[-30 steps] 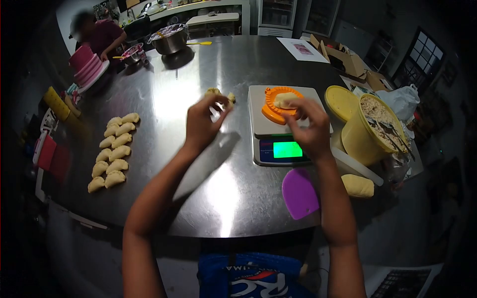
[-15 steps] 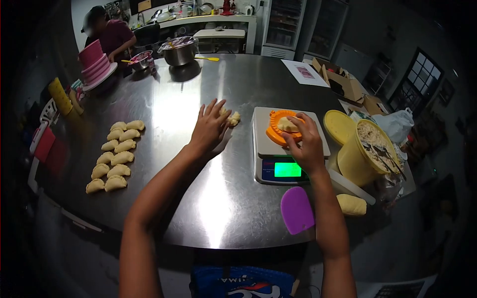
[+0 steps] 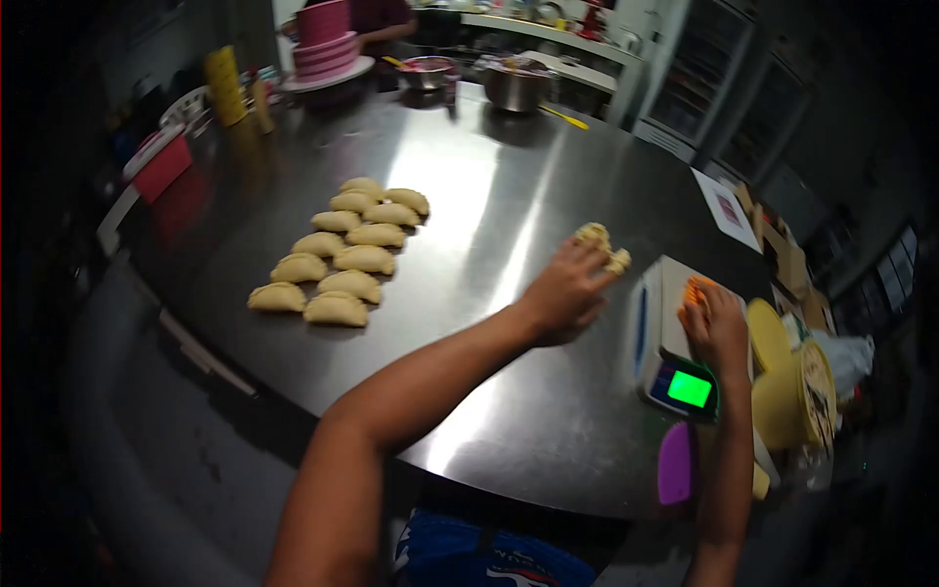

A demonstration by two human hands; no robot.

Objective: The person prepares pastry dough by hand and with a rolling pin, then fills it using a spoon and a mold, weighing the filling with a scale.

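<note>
My left hand [image 3: 565, 295] reaches over the steel table, fingers apart, with the fingertips at a lump of dough scraps [image 3: 616, 261]. My right hand [image 3: 722, 331] has its fingers curled on an orange dough mold [image 3: 693, 288], which sits on top of the digital scale [image 3: 675, 328]. Most of the mold is behind the hand, and any dough in it is hidden. The scale's display glows green. To the left, crimped half-moon pastries [image 3: 364, 258] lie in two slanting rows. A purple scraper [image 3: 675, 464] rests in front of the scale.
Right of the scale stand a yellow tub [image 3: 782, 416] of filling and its yellow lid [image 3: 770, 336]. At the back are a pink tiered cake [image 3: 326, 57], metal bowls [image 3: 515, 88], a yellow spatula [image 3: 565, 117] and a person [image 3: 381, 22]. A printed sheet [image 3: 726, 208] lies far right.
The view has turned left, so everything sits farther right. My right fingers have come down around the orange mold, covering the pastry seen in it before. My left hand stays by the dough scraps.
</note>
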